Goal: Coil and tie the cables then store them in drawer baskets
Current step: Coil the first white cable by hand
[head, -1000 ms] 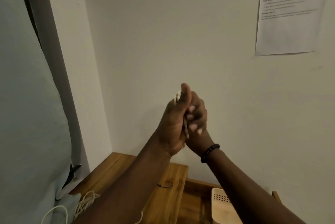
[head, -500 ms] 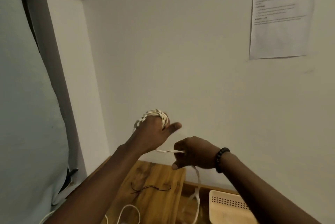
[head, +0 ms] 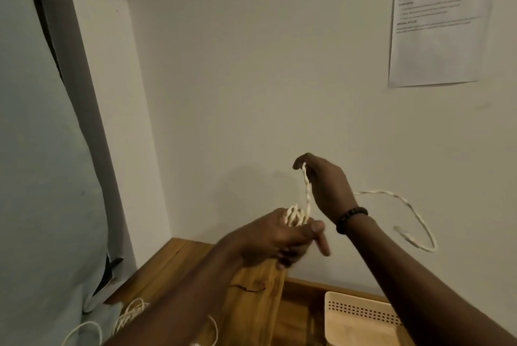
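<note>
Cable [head: 307,196], a cream twisted cord, runs between my two hands, held up in front of the wall above the wooden surface [head: 253,301]. My left hand [head: 282,236] grips the wound coils of it, fingers curled round the bundle. My right hand [head: 324,183], just above, pinches a strand rising from the coils, and the loose tail loops out to the right behind my wrist. More cream cords [head: 128,315] lie at the surface's left edge; a perforated basket [head: 361,317] sits at its right.

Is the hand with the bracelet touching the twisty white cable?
Touching. The head view shows the right hand pinching the cable at its fingertips.
</note>
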